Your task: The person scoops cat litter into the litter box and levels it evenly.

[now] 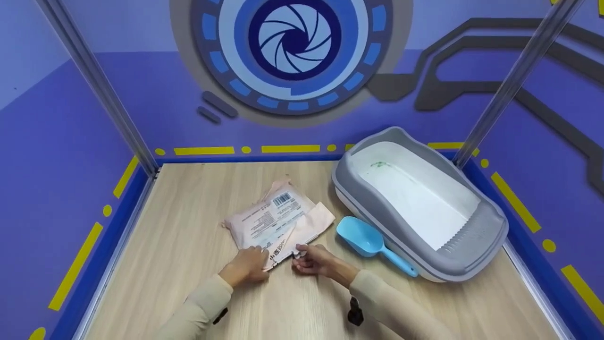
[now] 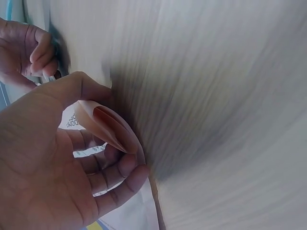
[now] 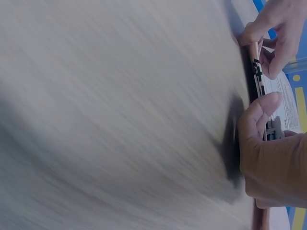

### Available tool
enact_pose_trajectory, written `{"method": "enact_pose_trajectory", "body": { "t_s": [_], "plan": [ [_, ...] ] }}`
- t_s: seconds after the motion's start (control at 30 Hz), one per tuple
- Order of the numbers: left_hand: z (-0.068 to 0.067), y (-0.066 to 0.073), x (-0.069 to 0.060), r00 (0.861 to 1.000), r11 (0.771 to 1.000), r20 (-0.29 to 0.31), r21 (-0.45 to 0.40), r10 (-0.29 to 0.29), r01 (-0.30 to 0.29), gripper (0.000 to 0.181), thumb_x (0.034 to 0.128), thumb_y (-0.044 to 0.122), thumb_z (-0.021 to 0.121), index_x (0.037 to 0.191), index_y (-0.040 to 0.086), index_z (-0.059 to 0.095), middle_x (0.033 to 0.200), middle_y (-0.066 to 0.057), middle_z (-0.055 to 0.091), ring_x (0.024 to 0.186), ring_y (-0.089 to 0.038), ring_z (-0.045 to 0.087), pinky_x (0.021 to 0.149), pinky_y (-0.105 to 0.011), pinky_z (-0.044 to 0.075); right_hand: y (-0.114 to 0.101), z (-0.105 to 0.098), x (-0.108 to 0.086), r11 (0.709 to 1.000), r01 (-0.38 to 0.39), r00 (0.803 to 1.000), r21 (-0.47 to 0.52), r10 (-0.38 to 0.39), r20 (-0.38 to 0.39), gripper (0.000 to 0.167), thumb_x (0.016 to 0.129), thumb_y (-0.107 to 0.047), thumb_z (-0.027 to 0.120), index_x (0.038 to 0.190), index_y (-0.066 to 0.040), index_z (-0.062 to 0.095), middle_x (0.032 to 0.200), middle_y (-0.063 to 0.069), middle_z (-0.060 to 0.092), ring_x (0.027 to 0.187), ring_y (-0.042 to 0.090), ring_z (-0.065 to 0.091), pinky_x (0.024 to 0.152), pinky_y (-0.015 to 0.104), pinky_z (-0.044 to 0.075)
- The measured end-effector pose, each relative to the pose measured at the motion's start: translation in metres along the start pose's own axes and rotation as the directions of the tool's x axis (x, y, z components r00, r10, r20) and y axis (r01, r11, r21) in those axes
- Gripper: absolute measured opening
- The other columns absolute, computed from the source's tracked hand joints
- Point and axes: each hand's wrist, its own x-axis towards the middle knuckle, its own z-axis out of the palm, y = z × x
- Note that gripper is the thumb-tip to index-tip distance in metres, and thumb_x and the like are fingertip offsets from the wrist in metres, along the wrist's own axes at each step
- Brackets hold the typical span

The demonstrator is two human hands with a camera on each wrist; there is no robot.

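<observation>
A pale pink printed bag (image 1: 264, 215) with a barcode lies flat on the table, its right part folded over. My left hand (image 1: 246, 266) holds the bag's near left corner between thumb and curled fingers; the left wrist view shows the pink folded corner (image 2: 112, 127) inside that grip. At the bag's near edge, my right hand (image 1: 315, 259) pinches a small grey piece (image 1: 299, 254) that sits on the edge. Its exact kind is hard to tell, as the fingers partly cover it. Black marks run along this edge in the right wrist view.
To the right stands a grey-rimmed white litter box (image 1: 488, 231) with a green mark (image 1: 379, 164) inside. A light blue scoop (image 1: 365, 238) lies against its near left side. Blue-purple printed walls (image 1: 127, 104) with metal posts enclose the wooden table (image 1: 188, 198).
</observation>
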Motion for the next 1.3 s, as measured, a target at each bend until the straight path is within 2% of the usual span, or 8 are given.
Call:
{"method": "enact_pose_trajectory", "body": {
  "t_s": [0.3,0.43,0.53,0.8,1.3],
  "plan": [
    [0.001,-0.006,-0.003,0.999,0.997,-0.030,-0.067,0.026,-0.028,0.034,0.0786,0.024,0.074,0.096,-0.002,0.058,0.089,-0.016,0.058,0.083,-0.033,0.059,0.078,-0.050,0.053,0.000,0.004,0.004,0.999,0.034,0.998,0.014,-0.033,-0.052,0.021,0.098,-0.016,0.056,0.087,0.001,0.060,0.065,0.006,0.066,0.058,0.009,0.065,0.058,0.020,0.054],
    [0.004,-0.006,-0.003,0.999,0.998,-0.042,-0.054,0.028,-0.030,0.039,0.0809,0.026,0.073,0.101,-0.004,0.059,0.091,-0.017,0.058,0.084,-0.032,0.059,0.078,-0.049,0.053,0.000,0.005,0.004,0.999,0.045,0.996,-0.005,-0.045,-0.082,0.020,0.097,-0.016,0.055,0.084,-0.001,0.059,0.062,0.004,0.064,0.055,0.008,0.062,0.056,0.019,0.053],
    [0.005,-0.006,-0.002,1.000,0.999,-0.027,-0.042,0.014,-0.015,0.040,0.0844,0.028,0.072,0.104,-0.005,0.059,0.091,-0.016,0.059,0.085,-0.031,0.059,0.079,-0.048,0.053,-0.001,0.006,0.004,0.999,0.051,0.994,-0.016,-0.052,-0.093,0.021,0.098,-0.015,0.054,0.084,-0.001,0.059,0.060,0.003,0.064,0.053,0.007,0.061,0.054,0.019,0.052],
    [0.003,-0.006,-0.002,0.999,0.997,0.024,-0.073,-0.029,0.031,0.040,0.0857,0.028,0.075,0.101,-0.006,0.060,0.088,-0.013,0.057,0.079,-0.026,0.053,0.080,-0.047,0.052,0.001,0.006,0.001,0.997,0.069,0.995,-0.020,-0.071,-0.065,0.020,0.099,-0.014,0.055,0.084,-0.002,0.059,0.059,0.002,0.065,0.050,0.003,0.058,0.053,0.016,0.049],
    [0.006,-0.008,-0.003,1.000,0.991,-0.012,-0.134,-0.011,0.009,0.041,0.0833,0.029,0.078,0.097,-0.005,0.060,0.087,-0.014,0.058,0.078,-0.027,0.054,0.078,-0.048,0.052,0.008,-0.010,-0.014,0.996,0.084,0.996,-0.025,-0.085,-0.035,0.019,0.098,-0.014,0.058,0.084,-0.004,0.063,0.059,0.000,0.066,0.048,0.001,0.055,0.051,0.013,0.045]
  ]
}}
